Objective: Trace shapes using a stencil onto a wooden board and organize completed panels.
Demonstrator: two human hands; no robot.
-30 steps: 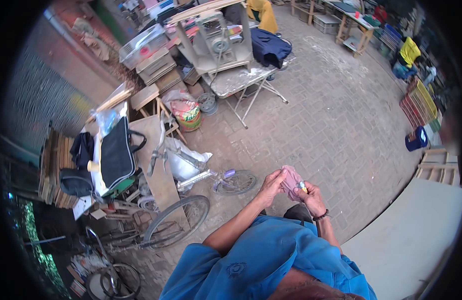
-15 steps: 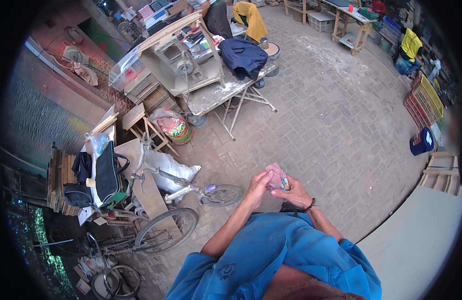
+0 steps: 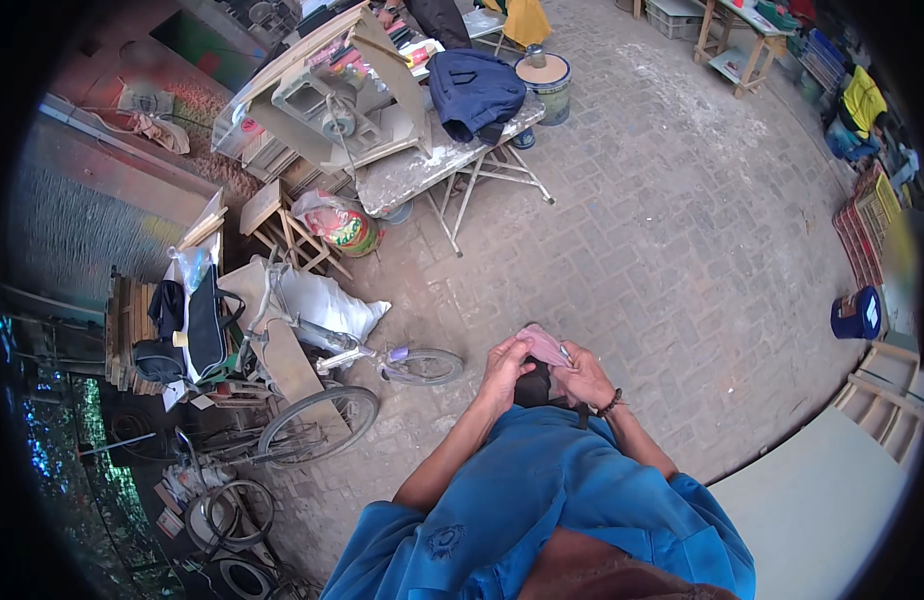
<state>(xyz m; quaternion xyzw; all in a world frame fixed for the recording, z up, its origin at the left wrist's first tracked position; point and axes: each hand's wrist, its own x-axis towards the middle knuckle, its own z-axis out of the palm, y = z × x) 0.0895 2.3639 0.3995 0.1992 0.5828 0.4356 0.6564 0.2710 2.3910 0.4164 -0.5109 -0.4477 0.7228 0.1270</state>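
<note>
Head view: we gripped a pink, possibly cloth, item (image 3: 545,345) between left hand (image 3: 505,366) and right hand (image 3: 584,374), long axis left-right.

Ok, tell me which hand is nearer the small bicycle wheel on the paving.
Left. The left hand is just right of the small wheel, apart from it. The right hand is farther right, past the pink cloth both hold.

Both hands drawn closer to chest, left hand (image 3: 506,362) now folding over pink cloth (image 3: 545,344)
</note>
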